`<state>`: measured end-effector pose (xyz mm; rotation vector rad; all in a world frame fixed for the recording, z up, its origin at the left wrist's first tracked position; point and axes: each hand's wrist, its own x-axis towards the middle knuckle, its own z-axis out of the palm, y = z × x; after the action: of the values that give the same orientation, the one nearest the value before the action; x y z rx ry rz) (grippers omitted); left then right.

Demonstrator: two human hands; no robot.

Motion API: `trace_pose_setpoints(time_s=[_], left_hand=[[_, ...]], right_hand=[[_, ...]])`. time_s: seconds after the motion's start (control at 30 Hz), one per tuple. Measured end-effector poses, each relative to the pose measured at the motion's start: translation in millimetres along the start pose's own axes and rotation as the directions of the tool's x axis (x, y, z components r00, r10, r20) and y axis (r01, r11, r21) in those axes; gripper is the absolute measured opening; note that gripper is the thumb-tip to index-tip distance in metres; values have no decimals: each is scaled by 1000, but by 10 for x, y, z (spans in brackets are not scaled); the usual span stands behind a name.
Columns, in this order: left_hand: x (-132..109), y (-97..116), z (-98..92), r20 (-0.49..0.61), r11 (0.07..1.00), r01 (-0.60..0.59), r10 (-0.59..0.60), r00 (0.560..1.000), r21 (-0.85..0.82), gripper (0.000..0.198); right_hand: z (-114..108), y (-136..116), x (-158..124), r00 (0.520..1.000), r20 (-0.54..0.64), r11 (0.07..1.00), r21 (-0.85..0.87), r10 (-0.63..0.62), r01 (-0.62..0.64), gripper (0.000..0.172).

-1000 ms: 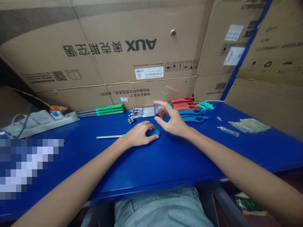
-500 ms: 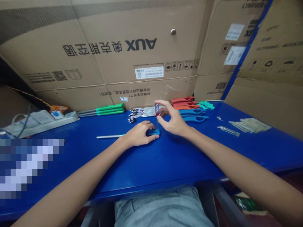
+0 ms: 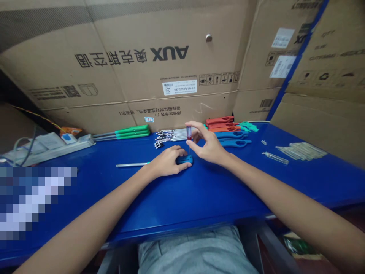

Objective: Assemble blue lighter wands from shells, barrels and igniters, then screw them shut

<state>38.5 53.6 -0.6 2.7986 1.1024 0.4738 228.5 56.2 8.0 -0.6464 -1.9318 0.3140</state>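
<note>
Your left hand (image 3: 172,161) is clamped on the blue handle (image 3: 185,159), a metal rod (image 3: 131,165) sticking out to its left. Your right hand (image 3: 207,144) pinches the screwdriver (image 3: 188,133), upright over the blue handle's right end. 3 green tools (image 3: 132,133) lie behind and left of the blue handle; clear tubes (image 3: 302,151) lie well right of it.

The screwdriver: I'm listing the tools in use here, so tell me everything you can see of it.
The screwdriver has a see-through, plastic-looking grip, purplish above and red toward the bottom, and a thin, dark shaft. It stands nearly upright, held by the right hand, index finger at its top, thumb by the red part. The shaft's lower end meets the blue handle in the left hand; the tip is too small to make out.
</note>
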Motion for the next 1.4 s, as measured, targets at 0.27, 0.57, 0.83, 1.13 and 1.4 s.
trace_pose_setpoints(time_s=[0.27, 0.57, 0.83, 1.13, 1.4], left_hand=[[-11, -14, -2, -1, 1000, -5, 5, 1000, -4, 35], [-6, -11, 4, 8, 1000, -8, 8, 1000, 1, 36], [-5, 5, -13, 11, 1000, -5, 5, 1000, 5, 34], [-9, -2, -7, -2, 1000, -5, 5, 1000, -2, 36], [-14, -8, -6, 2, 1000, -2, 2, 1000, 3, 37]], right_hand=[[-17, -22, 12, 1000, 26, 998, 70, 2, -4, 48], [-16, -14, 8, 1000, 9, 999, 34, -10, 9, 49], [-26, -17, 10, 1000, -1, 1000, 0, -20, 20, 48], [-24, -26, 19, 999, -29, 999, -13, -37, 36, 47], [-14, -17, 14, 1000, 5, 998, 55, -18, 17, 48]])
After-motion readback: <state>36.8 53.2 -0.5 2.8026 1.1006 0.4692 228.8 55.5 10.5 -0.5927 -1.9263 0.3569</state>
